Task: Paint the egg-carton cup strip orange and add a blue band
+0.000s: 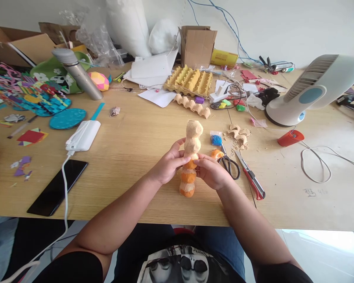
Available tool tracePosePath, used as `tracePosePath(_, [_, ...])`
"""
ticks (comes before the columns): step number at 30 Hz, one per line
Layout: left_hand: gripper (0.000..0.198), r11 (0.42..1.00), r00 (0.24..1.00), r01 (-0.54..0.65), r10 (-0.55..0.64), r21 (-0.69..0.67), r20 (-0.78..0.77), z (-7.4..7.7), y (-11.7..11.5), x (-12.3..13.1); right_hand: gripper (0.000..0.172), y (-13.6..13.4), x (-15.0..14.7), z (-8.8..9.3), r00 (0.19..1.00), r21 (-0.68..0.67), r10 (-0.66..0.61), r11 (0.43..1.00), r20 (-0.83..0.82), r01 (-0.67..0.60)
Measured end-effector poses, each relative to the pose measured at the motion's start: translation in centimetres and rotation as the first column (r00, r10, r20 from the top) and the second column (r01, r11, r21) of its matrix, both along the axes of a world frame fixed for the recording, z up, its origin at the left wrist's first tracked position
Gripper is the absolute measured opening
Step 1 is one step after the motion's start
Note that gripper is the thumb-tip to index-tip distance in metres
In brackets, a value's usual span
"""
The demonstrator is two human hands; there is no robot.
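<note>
A strip of egg-carton cups (191, 145) stands upright on the wooden table (135, 137), its lower cups covered in orange clay and its upper cups bare. My left hand (168, 165) grips the strip from the left at mid-height. My right hand (211, 171) pinches it from the right, fingers pressed on the orange part. A lump of orange clay (216, 154) lies just right of the strip.
Scissors (230, 164), a red utility knife (252, 179), a blue clay bag (216, 139) and carton scraps (238, 135) lie to the right. A yellow egg tray (190, 80), a fan (315, 88), a power bank (84, 135), a phone (59, 186) and coloured paper crafts (38, 98) are also there.
</note>
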State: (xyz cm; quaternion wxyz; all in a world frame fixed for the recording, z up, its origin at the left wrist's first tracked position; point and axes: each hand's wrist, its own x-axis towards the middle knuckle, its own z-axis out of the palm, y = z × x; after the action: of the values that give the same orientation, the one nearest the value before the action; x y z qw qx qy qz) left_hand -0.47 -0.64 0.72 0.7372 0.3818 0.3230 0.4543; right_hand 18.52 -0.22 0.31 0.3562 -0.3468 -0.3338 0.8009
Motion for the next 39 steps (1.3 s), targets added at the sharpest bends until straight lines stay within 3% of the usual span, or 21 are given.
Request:
tracePosePath(5, [0.070, 1.000, 1.000, -0.005, 0.005, -0.013, 0.020, 0.0, 0.1, -0.1, 0.037, 0.0, 0.2, 0.0, 0.999, -0.030, 0.021, 0.999, -0.028, -0.021])
tracePosePath(23, [0.074, 1.000, 0.996, -0.023, 0.024, -0.012, 0.080, 0.0, 0.3, -0.2, 0.034, 0.0, 0.0, 0.2, 0.996, 0.072, 0.015, 0.997, -0.086, -0.009])
tracePosePath(28, [0.061, 0.999, 0.992, -0.042, 0.043, -0.011, 0.116, 0.2, 0.3, -0.1, 0.037, 0.0, 0.0, 0.2, 0.998, 0.106, -0.005, 0.994, -0.069, 0.012])
tracePosePath(33, [0.051, 0.997, 0.991, -0.073, 0.074, -0.009, 0.114, 0.4, 0.2, -0.1, 0.055, 0.1, 0.5, 0.5, 0.992, 0.167, 0.097, 0.982, -0.079, -0.082])
tracePosePath(39, [0.049, 1.000, 0.984, -0.022, 0.019, 0.012, 0.177, 0.6, 0.2, -0.3, 0.064, 0.2, 1.0, 0.7, 0.977, 0.229, 0.193, 0.959, -0.089, -0.168])
